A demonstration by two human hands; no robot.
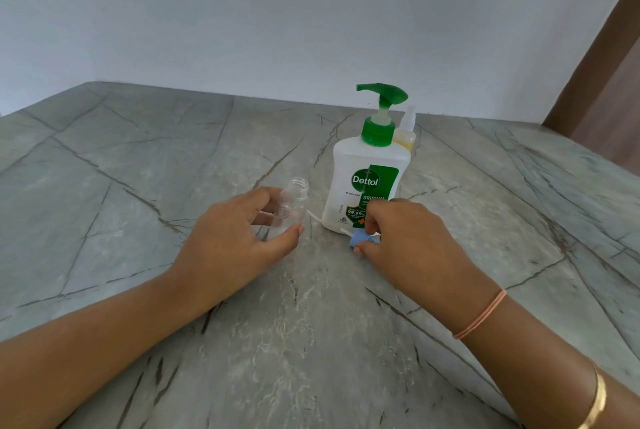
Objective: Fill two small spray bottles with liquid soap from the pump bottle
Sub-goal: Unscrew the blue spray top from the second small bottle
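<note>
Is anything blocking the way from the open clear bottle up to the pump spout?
Nothing visible. The clear bottle, uncapped in the left hand, has free space up to the pump spout; the right hand holds the blue spray cap lower down.

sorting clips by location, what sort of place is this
Probably a home, maybe a kitchen or bathroom counter: a marble-look stone countertop meets a plain pale wall, and a Dettol pump bottle stands on it.

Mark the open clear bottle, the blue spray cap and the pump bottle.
open clear bottle (294, 209): head view, on its clear body.
blue spray cap (360, 239): head view, on its blue collar.
pump bottle (375, 181): head view, on its green label.
</note>
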